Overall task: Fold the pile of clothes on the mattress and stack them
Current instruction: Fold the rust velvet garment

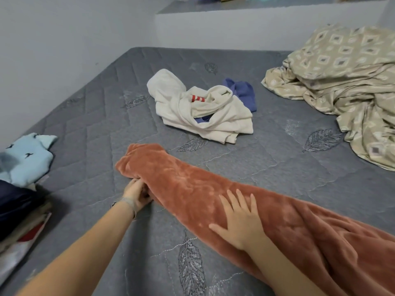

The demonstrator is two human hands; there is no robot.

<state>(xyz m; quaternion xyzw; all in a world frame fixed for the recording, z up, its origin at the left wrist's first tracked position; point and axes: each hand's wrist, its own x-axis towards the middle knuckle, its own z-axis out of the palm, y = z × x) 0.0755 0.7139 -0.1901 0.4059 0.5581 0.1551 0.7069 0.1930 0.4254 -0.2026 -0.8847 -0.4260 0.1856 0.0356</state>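
A long rust-orange fleece garment [192, 180] lies folded lengthwise across the grey quilted mattress [102, 107], running from the middle to the lower right. My left hand [137, 194] grips its near edge close to the far end, fingers curled into the fabric. My right hand [239, 218] lies flat on top of the fleece with fingers spread. Behind it sits a crumpled cream garment [198, 112] with a red-striped detail, over a blue piece [245, 92]. At the left edge stands a stack of folded clothes [23, 189], a light-blue item on top.
A crumpled beige patterned sheet [342, 82] covers the mattress's right side. White walls close in on the left and behind, with a grey ledge [235, 7] above the far wall holding a few items.
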